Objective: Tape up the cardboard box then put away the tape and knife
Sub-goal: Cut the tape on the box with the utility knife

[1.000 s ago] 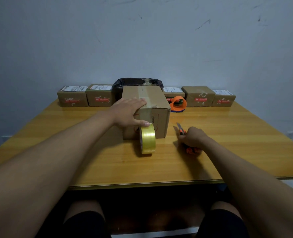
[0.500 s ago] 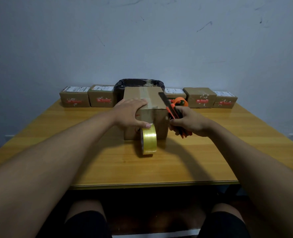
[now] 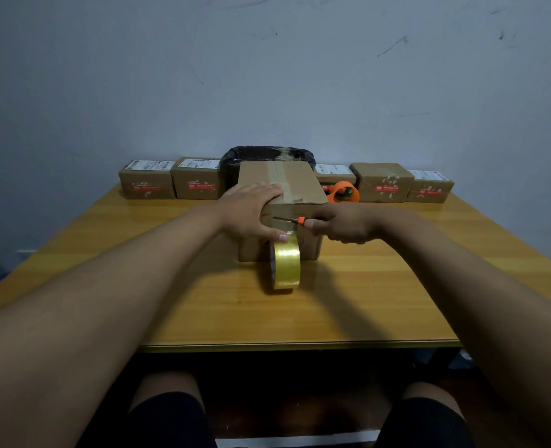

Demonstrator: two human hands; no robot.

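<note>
A brown cardboard box (image 3: 295, 182) stands mid-table with a strip of tape along its top. My left hand (image 3: 251, 210) lies flat over the box's near left corner, thumb pressing tape on the front face. A yellow tape roll (image 3: 285, 261) stands on edge against the box front, its tape running up to the box. My right hand (image 3: 342, 224) grips an orange utility knife (image 3: 288, 219), blade pointing left across the box's front face just above the roll.
A row of small cardboard boxes (image 3: 196, 182) lines the wall at the back of the wooden table (image 3: 380, 295). A black-lined bin (image 3: 261, 155) sits behind the box. An orange tape dispenser (image 3: 343, 192) lies at the back right.
My right hand picked the knife up from the table at the right, raised it, then swung it left so the blade lies across the box front. The left hand stayed put.
</note>
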